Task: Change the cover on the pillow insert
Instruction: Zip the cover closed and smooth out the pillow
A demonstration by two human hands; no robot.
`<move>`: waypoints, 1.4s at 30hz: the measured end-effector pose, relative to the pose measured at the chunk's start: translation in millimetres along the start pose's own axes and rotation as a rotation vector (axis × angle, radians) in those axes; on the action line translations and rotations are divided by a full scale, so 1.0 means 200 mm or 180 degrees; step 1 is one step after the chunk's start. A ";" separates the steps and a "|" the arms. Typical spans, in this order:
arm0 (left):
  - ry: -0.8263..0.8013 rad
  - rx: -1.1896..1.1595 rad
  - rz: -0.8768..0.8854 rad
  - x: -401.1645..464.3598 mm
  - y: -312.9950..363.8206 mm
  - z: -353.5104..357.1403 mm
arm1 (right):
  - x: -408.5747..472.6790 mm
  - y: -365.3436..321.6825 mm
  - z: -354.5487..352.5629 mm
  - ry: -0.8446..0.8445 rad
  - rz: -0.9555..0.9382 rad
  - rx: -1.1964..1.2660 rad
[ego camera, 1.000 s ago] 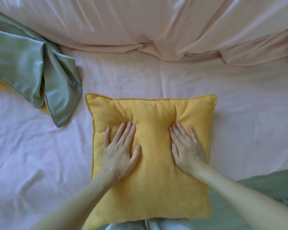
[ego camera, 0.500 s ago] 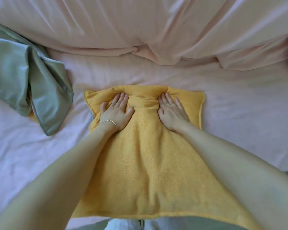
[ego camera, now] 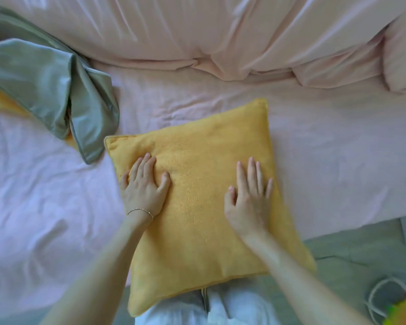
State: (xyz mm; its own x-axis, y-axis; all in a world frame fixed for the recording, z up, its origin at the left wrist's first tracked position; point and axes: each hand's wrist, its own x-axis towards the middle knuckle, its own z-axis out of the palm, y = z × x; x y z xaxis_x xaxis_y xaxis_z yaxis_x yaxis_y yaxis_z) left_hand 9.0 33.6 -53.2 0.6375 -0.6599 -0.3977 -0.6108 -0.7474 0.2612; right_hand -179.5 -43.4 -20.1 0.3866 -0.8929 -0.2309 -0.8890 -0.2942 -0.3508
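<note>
head view: yellow pillow [ego camera: 204,202] lies on the pink bed [ego camera: 338,160], skewed, near edge overhanging toward the person. left hand [ego camera: 144,191] and right hand [ego camera: 250,202] press flat, fingers straight, gripping nothing; green cover [ego camera: 56,90] lies nearer the left hand.

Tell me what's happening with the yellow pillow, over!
Left hand and right hand flat on the yellow pillow, fingers straight. Pillow on pink bed sheet. Green cover lies apart, nothing in the way.
</note>
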 end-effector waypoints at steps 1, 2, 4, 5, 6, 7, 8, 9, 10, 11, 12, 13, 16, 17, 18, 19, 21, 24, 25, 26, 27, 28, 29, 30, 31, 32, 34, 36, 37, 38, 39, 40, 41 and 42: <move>0.0004 -0.0029 -0.0167 -0.03 -0.02 -0.02 | -0.02 -0.04 0.01 -0.0076 0.0011 -0.0119; 0.0029 -0.0028 -0.0296 -0.06 -0.04 -0.03 | -0.02 -0.08 0.01 -0.0155 -0.0020 -0.0221; 0.0086 0.0008 -0.0470 -0.15 -0.05 -0.06 | 0.06 -0.14 0.02 -0.0509 -0.0103 -0.0354; 0.0143 0.0025 -0.0505 -0.19 -0.06 -0.07 | 0.13 -0.15 0.03 -0.0753 -0.0184 -0.0419; 0.0226 0.0020 -0.0498 -0.24 -0.06 -0.08 | 0.22 -0.15 0.03 -0.0961 -0.0335 -0.0497; 0.0307 0.0012 -0.0456 -0.29 -0.08 -0.07 | 0.30 -0.15 0.02 -0.1156 -0.0557 -0.0577; 0.0334 0.0015 -0.0416 -0.35 -0.09 -0.06 | 0.38 -0.16 0.01 -0.1355 -0.0817 -0.0647; 0.0284 0.0032 -0.0393 -0.41 -0.10 -0.05 | 0.44 -0.17 0.00 -0.1516 -0.1107 -0.0708; 0.0147 0.0024 -0.0390 -0.47 -0.11 -0.03 | 0.48 -0.18 -0.01 -0.1634 -0.1372 -0.0749; 0.0008 0.0043 -0.0362 -0.51 -0.10 -0.02 | 0.52 -0.20 -0.02 -0.1719 -0.1582 -0.0779; -0.0068 0.0101 -0.0302 -0.54 -0.07 -0.01 | 0.54 -0.22 -0.03 -0.1776 -0.1748 -0.0823; -0.0112 0.0143 -0.0233 -0.55 -0.05 -0.01 | 0.55 -0.24 -0.03 -0.1809 -0.1860 -0.0855; 0.0147 -0.0108 0.0108 -0.46 0.03 -0.04 | 0.53 -0.27 -0.01 -0.1520 -0.1865 -0.0324; 0.0439 -0.0252 0.0346 -0.40 0.05 -0.06 | 0.50 -0.26 0.01 -0.1223 -0.1766 -0.0027; 0.0719 -0.0392 0.0571 -0.34 0.07 -0.08 | 0.48 -0.24 0.02 -0.0883 -0.1620 0.0145; 0.0894 -0.0478 0.0781 -0.26 0.10 -0.09 | 0.45 -0.21 0.03 -0.0595 -0.1458 0.0154; 0.0895 -0.0435 0.0958 -0.11 0.19 -0.10 | 0.39 -0.15 0.05 -0.0338 -0.1230 -0.0077; 0.0528 -0.0090 0.0925 0.00 0.26 -0.04 | 0.27 -0.07 0.06 -0.0415 -0.1294 -0.0309; 0.0443 0.0045 0.0968 -0.02 0.26 0.01 | 0.21 -0.04 0.07 -0.0514 -0.1322 -0.0388; 0.0348 0.0130 0.1019 -0.08 0.25 0.06 | 0.16 -0.01 0.07 -0.0654 -0.1355 -0.0505; 0.0224 0.0205 0.1069 -0.14 0.23 0.10 | 0.10 0.03 0.07 -0.0822 -0.1386 -0.0640; 0.0065 0.0275 0.1129 -0.20 0.22 0.14 | 0.05 0.06 0.08 -0.0970 -0.1418 -0.0774; -0.0142 0.0354 0.1167 -0.23 0.21 0.18 | 0.03 0.09 0.09 -0.1127 -0.1405 -0.0906; -0.0306 0.0441 0.1154 -0.23 0.21 0.21 | 0.03 0.10 0.11 -0.1255 -0.1367 -0.1016; -0.0428 0.0527 0.1093 -0.18 0.21 0.23 | 0.07 0.10 0.15 -0.1328 -0.1312 -0.1109; -0.0528 0.0605 0.1021 -0.11 0.22 0.25 | 0.13 0.08 0.19 -0.1358 -0.1259 -0.1191; -0.0749 0.0733 0.0960 0.04 0.24 0.26 | 0.29 0.03 0.24 -0.1474 -0.1218 -0.1330; -0.0800 0.0735 0.0933 0.15 0.27 0.29 | 0.42 0.00 0.27 -0.1564 -0.1392 -0.1582; -0.0777 0.0686 0.0885 0.19 0.28 0.31 | 0.47 -0.01 0.29 -0.1597 -0.1430 -0.1673; -0.0721 0.0644 0.0841 0.24 0.30 0.31 | 0.52 -0.01 0.29 -0.1615 -0.1442 -0.1717; -0.0689 0.0617 0.0801 0.28 0.32 0.31 | 0.56 -0.02 0.30 -0.1576 -0.1462 -0.1710; -0.0686 0.0579 0.0760 0.32 0.34 0.30 | 0.61 -0.02 0.30 -0.1509 -0.1455 -0.1686; -0.0691 0.0539 0.0737 0.36 0.35 0.29 | 0.65 -0.02 0.31 -0.1471 -0.1394 -0.1659; -0.0678 0.0512 0.0730 0.40 0.36 0.28 | 0.68 -0.03 0.31 -0.1454 -0.1338 -0.1605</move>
State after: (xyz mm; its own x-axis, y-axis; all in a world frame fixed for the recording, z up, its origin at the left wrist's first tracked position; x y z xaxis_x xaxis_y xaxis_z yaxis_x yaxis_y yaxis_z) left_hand -9.9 -68.7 -114.9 0.3731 -0.7659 -0.5236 -0.8038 -0.5487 0.2298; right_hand -106.2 -141.9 -105.8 0.6792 -0.4772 -0.5577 -0.6082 -0.7912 -0.0637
